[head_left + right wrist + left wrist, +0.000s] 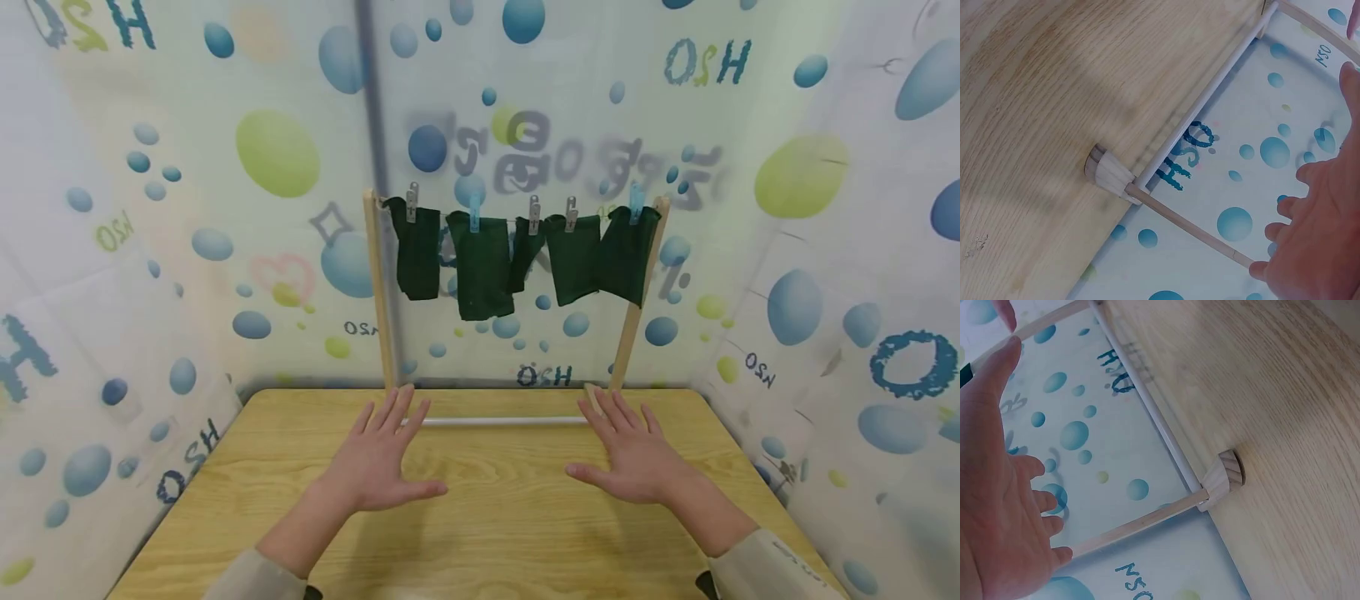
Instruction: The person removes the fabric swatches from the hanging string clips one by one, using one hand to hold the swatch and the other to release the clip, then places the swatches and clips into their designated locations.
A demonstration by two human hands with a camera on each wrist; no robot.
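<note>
While wide-fingered, left grip (382, 462) and right grip (637, 462) near wooden rack (378, 292), backward "H2O" lettering (706, 64) behind.

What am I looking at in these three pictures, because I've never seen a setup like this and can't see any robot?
There's no robot here, just a person's bare left hand and right hand. The wide picture comes from a camera worn on the head, looking forward and down. The other two come from cameras on the wrists, each showing that side's hand and a wooden foot of the rack.

On the table stands a small wooden rack with a white rod low across it. Dark green cloth pieces hang from it by clothespins. Both hands are spread open, and neither holds anything.
</note>
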